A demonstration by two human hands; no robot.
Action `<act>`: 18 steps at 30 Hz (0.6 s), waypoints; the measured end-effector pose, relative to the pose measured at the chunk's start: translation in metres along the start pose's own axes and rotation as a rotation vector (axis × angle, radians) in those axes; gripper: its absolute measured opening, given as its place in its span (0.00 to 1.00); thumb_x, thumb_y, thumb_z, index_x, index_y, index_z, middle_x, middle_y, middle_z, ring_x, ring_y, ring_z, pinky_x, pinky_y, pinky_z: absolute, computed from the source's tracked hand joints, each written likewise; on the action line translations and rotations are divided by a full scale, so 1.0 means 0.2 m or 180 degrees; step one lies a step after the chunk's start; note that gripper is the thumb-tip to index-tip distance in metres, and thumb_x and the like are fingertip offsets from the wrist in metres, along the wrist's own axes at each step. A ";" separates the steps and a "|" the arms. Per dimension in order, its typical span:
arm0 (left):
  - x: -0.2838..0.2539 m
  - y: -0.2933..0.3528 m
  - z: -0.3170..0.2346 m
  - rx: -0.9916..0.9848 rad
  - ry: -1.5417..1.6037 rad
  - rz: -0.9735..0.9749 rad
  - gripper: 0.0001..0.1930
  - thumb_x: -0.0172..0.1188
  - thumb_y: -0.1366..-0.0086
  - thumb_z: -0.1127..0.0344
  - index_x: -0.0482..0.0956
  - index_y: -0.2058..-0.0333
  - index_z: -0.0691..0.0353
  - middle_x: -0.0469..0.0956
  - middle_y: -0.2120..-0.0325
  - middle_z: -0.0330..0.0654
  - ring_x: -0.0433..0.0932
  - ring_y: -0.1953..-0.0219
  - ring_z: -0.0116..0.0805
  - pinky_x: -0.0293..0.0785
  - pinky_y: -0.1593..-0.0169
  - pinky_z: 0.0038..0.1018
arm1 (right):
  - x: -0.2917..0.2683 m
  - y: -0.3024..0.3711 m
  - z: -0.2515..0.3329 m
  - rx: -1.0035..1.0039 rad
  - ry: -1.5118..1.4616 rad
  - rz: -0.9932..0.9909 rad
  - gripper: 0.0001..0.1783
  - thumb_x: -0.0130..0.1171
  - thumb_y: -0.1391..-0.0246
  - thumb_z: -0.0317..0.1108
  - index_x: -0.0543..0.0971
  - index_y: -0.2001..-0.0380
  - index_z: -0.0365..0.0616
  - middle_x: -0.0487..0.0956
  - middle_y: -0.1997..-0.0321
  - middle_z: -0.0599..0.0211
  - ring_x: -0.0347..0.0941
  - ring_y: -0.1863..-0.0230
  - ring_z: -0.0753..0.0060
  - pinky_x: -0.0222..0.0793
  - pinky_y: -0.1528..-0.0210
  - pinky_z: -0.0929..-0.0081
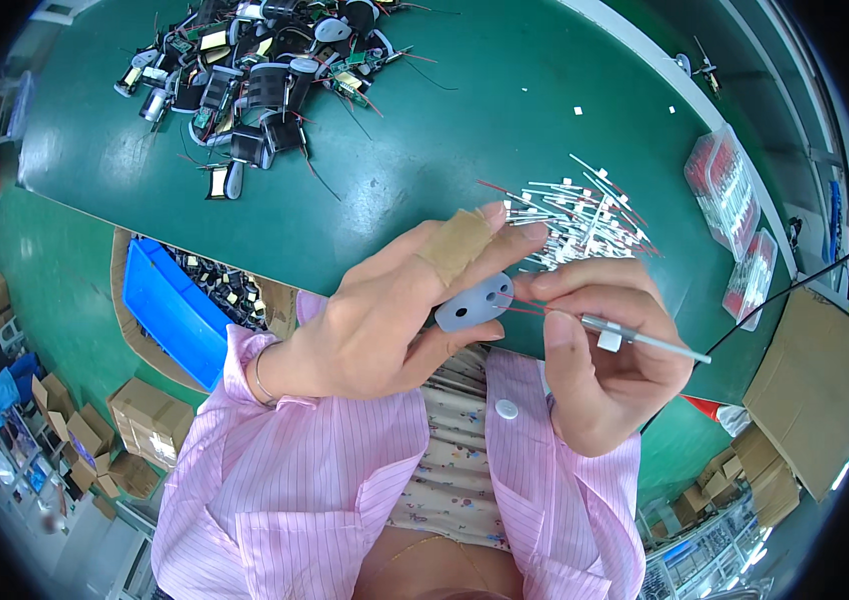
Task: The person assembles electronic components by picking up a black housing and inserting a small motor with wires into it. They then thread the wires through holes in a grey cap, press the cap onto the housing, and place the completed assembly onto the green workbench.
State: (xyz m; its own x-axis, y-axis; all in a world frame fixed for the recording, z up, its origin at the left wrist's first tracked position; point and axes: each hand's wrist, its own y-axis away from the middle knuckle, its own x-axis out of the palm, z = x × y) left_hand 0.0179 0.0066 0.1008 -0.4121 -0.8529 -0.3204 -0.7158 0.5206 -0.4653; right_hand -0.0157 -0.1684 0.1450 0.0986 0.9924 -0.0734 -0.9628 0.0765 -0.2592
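Can see a small white tag (610, 340), too tiny to read; red-and-white pieces (713, 162) in clear plastic boxes (743, 222); a blue plastic bin (173, 310) in a brown cardboard box (282, 308). Pinching a smooth grey oval piece (476, 303) near the chest, between thumb and fingers of the left hand (370, 310); gripping a slim grey tube-like part (680, 350) in the right hand's (625, 380) closed fingertips.

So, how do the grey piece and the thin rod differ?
The piece is wide and rounded; the rod is long and slim. The piece has dark holes; the rod shows none. The left hand holds the piece; the right hand holds the rod. Both are hand-held.
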 end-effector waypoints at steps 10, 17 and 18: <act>-0.01 0.00 -0.01 0.0116 -0.0039 -0.0066 0.42 0.63 0.42 0.68 0.45 0.38 0.73 0.74 0.52 0.63 0.79 0.57 0.49 0.75 0.56 0.35 | -0.01 -0.02 0.03 -0.0452 0.0460 0.0378 0.11 0.63 0.63 0.13 0.78 0.71 0.29 0.80 0.66 0.50 0.79 0.69 0.67 0.76 0.70 0.79; 0.00 0.00 0.01 0.0298 -0.0139 -0.0123 0.42 0.63 0.42 0.66 0.44 0.38 0.73 0.74 0.53 0.63 0.79 0.60 0.48 0.75 0.57 0.35 | -0.01 -0.03 0.04 -0.0625 0.0672 0.0429 0.11 0.64 0.63 0.14 0.79 0.71 0.30 0.80 0.67 0.51 0.79 0.72 0.69 0.75 0.73 0.80; 0.00 0.00 0.01 0.0313 -0.0145 -0.0122 0.42 0.63 0.42 0.66 0.44 0.38 0.73 0.74 0.53 0.64 0.79 0.60 0.49 0.75 0.57 0.36 | -0.01 -0.04 0.05 -0.0633 0.0766 0.0445 0.11 0.64 0.64 0.14 0.79 0.71 0.30 0.80 0.67 0.51 0.78 0.72 0.70 0.75 0.73 0.80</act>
State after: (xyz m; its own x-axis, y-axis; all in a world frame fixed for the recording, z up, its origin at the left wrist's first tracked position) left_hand 0.0194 0.0072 0.0992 -0.3579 -0.8709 -0.3369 -0.6710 0.4908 -0.5558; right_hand -0.0110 -0.1700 0.1564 0.0486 0.9391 -0.3403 -0.9056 -0.1023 -0.4116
